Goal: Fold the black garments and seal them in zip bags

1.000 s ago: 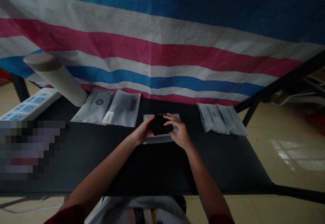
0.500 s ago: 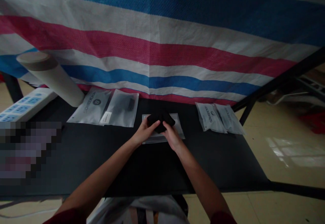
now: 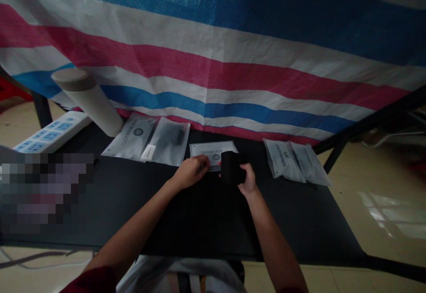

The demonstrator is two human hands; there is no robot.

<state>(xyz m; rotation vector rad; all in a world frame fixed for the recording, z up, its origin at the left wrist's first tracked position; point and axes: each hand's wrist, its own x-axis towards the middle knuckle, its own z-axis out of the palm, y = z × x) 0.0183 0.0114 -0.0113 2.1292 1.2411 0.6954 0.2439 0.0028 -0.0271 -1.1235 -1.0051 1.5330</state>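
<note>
My right hand (image 3: 248,180) grips a folded black cloth item (image 3: 231,168), held upright just above the black table (image 3: 186,213). To its left, my left hand (image 3: 192,171) rests with curled fingers on the near edge of a clear zip bag (image 3: 213,151) lying flat on the table; its fingers pinch the bag's lower left corner. The bag carries dark printed lettering and looks flat.
Two packed zip bags (image 3: 151,138) lie at the back left, two more (image 3: 297,160) at the back right. A cardboard tube (image 3: 89,102) leans at the left beside a white power strip (image 3: 49,134). A striped tarp (image 3: 213,62) hangs behind. The table's right edge meets tiled floor.
Both hands held the black cloth over the bag; now the right hand alone has carried it to the right, uncovering the bag, and the left hand has dropped onto the bag's edge.
</note>
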